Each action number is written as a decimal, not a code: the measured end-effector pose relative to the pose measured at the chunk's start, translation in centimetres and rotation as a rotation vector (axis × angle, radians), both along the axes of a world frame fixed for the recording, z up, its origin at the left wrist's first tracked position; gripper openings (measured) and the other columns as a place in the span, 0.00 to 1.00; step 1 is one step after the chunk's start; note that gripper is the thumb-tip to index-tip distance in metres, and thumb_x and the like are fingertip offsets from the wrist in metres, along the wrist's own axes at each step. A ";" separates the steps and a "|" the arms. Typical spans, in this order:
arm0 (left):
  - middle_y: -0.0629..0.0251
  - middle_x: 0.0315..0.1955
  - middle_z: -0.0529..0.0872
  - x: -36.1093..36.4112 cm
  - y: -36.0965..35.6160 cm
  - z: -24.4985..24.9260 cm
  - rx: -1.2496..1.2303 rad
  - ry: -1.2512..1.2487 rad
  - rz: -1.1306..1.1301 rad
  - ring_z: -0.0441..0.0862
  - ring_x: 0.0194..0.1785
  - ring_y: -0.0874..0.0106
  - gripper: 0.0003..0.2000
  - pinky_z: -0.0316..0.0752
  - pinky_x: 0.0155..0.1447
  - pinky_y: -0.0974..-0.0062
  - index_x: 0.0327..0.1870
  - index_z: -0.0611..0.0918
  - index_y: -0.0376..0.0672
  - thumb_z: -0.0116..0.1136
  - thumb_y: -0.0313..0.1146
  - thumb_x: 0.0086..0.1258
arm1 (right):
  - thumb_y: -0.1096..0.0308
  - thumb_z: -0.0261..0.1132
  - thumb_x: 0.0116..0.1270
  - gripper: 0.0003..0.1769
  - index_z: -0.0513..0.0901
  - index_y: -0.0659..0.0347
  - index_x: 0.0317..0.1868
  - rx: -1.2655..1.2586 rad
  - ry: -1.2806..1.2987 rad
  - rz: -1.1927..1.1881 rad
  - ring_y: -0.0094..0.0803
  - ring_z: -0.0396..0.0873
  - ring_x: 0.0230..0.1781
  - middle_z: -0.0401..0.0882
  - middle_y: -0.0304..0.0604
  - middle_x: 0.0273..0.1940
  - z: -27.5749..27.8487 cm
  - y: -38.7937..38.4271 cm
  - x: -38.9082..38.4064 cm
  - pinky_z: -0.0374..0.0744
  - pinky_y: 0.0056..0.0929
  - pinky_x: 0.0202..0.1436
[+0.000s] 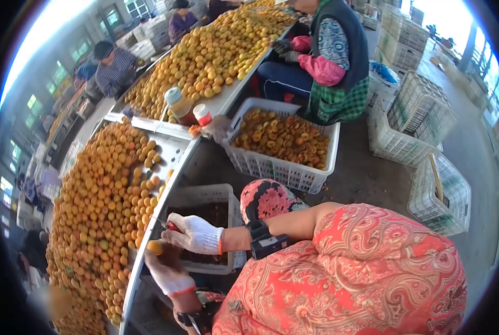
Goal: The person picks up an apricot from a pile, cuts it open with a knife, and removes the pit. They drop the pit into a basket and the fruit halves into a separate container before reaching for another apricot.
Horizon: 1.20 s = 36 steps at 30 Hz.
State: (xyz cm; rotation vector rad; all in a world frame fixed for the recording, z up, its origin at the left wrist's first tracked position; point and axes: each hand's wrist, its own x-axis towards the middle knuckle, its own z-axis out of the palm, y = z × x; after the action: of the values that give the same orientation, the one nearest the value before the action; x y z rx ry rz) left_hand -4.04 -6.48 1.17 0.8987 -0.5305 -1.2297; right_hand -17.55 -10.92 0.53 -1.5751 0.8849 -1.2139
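My right hand (196,233), in a white knit glove, is closed around the red handle of a small knife (173,226), its thin blade pointing toward the table edge. Just below it is my left hand (167,272), also gloved and smeared by motion. An apricot (155,247) sits at the left hand's fingertips, close under the knife. Both hands are at the metal rim of a sorting table heaped with whole apricots (101,218). Beneath the right hand stands a white plastic crate (235,202) with dark contents, partly hidden by my hands.
A second crate (333,153) full of halved apricots stands by a co-worker (339,61) with pink sleeves. A capped bottle (178,106) and a red-and-white container (202,115) rest on the table divider. Empty crates (439,192) are at the right. Other people work across the table.
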 end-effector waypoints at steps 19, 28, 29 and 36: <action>0.72 0.28 0.79 -1.6 1.5 0.7 0.182 -0.277 -0.164 0.69 0.25 0.82 0.15 0.64 0.28 0.80 0.44 0.79 0.43 0.49 0.46 0.81 | 0.59 0.63 0.74 0.16 0.78 0.65 0.36 0.016 0.098 0.027 0.27 0.75 0.28 0.77 0.45 0.27 1.1 -0.9 0.5 0.74 0.32 0.34; 0.73 0.30 0.78 -3.1 1.0 -0.3 0.093 -0.111 -0.091 0.71 0.30 0.80 0.15 0.68 0.34 0.81 0.41 0.79 0.43 0.47 0.45 0.82 | 0.61 0.64 0.74 0.17 0.75 0.63 0.30 0.056 0.021 0.022 0.18 0.62 0.27 0.66 0.33 0.22 1.0 -1.1 1.0 0.67 0.27 0.29; 0.73 0.30 0.78 -3.0 1.0 0.1 0.093 -0.103 -0.092 0.71 0.30 0.80 0.15 0.68 0.34 0.81 0.41 0.79 0.43 0.47 0.45 0.82 | 0.61 0.64 0.74 0.17 0.74 0.63 0.29 0.022 0.030 0.013 0.18 0.61 0.26 0.65 0.33 0.21 1.0 -0.9 1.2 0.66 0.27 0.28; 0.69 0.48 0.85 -3.4 -0.1 -0.7 0.345 0.363 -0.083 0.82 0.49 0.68 0.27 0.79 0.50 0.64 0.58 0.81 0.58 0.43 0.68 0.74 | 0.61 0.66 0.69 0.14 0.76 0.61 0.31 -0.229 0.265 -0.023 0.52 0.75 0.24 0.75 0.53 0.23 1.8 -0.2 1.7 0.73 0.39 0.28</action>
State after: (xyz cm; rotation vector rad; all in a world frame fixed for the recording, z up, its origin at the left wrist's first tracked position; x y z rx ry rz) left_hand -7.48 -6.60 0.50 0.9167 -0.0652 -1.5487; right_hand -15.83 -11.15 2.37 -1.9477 0.9596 -1.1718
